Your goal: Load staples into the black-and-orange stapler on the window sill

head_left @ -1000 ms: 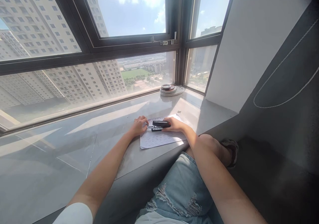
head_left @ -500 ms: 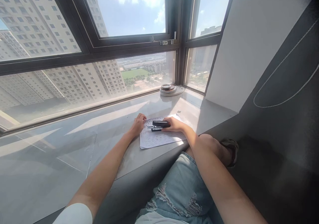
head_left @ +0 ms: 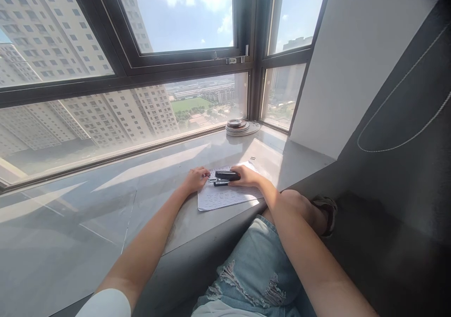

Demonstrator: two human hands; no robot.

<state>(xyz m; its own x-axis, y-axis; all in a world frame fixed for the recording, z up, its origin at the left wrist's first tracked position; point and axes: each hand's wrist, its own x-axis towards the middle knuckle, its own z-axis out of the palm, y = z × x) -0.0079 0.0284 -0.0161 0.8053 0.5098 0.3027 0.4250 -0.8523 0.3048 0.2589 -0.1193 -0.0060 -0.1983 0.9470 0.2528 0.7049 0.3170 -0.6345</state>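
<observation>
Just below the frame's centre, we hold the black stapler (head_left: 226, 175) over the printed paper (head_left: 229, 198), our right hand (head_left: 245, 176) closed around its right end. Our left hand (head_left: 196, 179) has bent fingers beside its metal tip; we cannot tell whether they grip it.

One left hand (head_left: 196, 180), one right hand (head_left: 244, 175), one stapler (head_left: 227, 175), one stack of dishes (head_left: 237, 128), apparently two small strips (head_left: 252, 158).

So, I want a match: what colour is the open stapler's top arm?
The top arm is black, best in head view.
</observation>
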